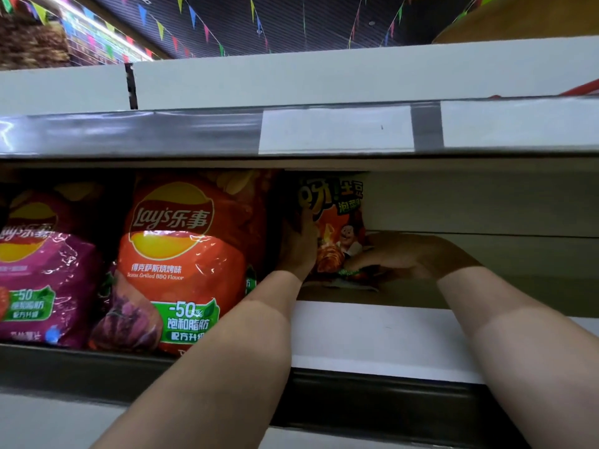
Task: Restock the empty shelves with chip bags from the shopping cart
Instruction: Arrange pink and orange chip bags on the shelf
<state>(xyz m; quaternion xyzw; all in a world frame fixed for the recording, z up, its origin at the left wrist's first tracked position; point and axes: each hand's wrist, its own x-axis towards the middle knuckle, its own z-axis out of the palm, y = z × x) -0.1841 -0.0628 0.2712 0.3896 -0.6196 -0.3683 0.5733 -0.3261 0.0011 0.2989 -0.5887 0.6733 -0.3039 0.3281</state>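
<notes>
One white shelf (pixel 382 338), coloured bunting (pixel 192 15) overhead

Dim, shadowed shelf recess; blurred wide-angle edges.

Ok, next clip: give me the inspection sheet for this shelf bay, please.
Surface: white shelf, with a second shelf close above.
Job's things: small orange bag upright at the back; orange Lay's bag and purple Lay's bag stand to its left.
Clutter: nothing seen.
Hands: left hand grips the small bag's left edge; right hand lies at its lower right corner, grip unclear in shadow.
Cables: nothing seen.
Surroundings: blank label strip on the shelf above; coloured bunting overhead.
</notes>
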